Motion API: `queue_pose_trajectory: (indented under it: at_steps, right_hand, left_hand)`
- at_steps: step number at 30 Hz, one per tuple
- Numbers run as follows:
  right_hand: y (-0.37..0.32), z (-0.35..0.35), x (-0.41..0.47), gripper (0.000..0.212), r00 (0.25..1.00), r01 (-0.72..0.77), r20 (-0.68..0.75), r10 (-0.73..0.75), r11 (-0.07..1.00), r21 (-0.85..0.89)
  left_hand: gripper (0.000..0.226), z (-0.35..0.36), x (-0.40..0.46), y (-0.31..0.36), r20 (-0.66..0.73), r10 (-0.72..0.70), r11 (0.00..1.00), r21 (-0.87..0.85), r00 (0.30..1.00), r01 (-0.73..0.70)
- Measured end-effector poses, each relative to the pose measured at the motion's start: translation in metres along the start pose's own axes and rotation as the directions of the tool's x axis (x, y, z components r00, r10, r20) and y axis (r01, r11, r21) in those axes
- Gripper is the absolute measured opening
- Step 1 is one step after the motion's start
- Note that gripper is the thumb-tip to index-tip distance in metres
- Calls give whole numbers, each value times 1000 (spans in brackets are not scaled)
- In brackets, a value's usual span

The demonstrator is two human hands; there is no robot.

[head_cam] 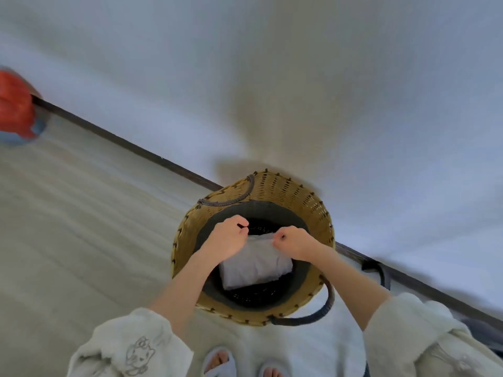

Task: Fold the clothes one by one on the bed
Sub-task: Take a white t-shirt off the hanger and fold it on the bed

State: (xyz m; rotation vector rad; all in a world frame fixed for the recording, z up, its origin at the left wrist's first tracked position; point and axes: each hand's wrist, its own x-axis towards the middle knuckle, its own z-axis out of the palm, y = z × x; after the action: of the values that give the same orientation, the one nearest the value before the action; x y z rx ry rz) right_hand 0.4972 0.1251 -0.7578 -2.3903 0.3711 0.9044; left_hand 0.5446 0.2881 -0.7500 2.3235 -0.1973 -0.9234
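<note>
A folded light grey garment hangs over the dark opening of a round wicker basket standing on the floor against the bed's edge. My left hand pinches the garment's upper left corner, and my right hand pinches its upper right corner. Both hands are over the basket's mouth, a short gap apart. The white bed fills the upper part of the view, with nothing lying on the part I see.
The basket has two dark handles. A dark bed frame rail runs diagonally from upper left to lower right. Pale wooden floor lies to the left. A red and blue object sits at the far left edge. My slippered feet stand below the basket.
</note>
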Motion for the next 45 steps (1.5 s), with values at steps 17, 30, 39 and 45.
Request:
queue_pose_trajectory:
  at_steps: [17,30,39,45]
  right_hand:
    - [-120,-184,-413,32,957,158,-271,-107,972,174]
    - [-3,-184,-702,22,847,104,-521,100,932,348]
    - [134,-165,-877,19,662,114,-727,181,935,337]
    - [216,-182,-953,15,413,88,-876,251,946,312]
  left_hand:
    - [21,-157,-350,220,-166,489,872,96,856,-480]
    - [17,-71,-558,355,17,754,650,124,657,-750]
    - [20,77,-681,445,68,829,555,29,555,-831]
    - [17,142,-721,507,86,869,485,54,488,-873]
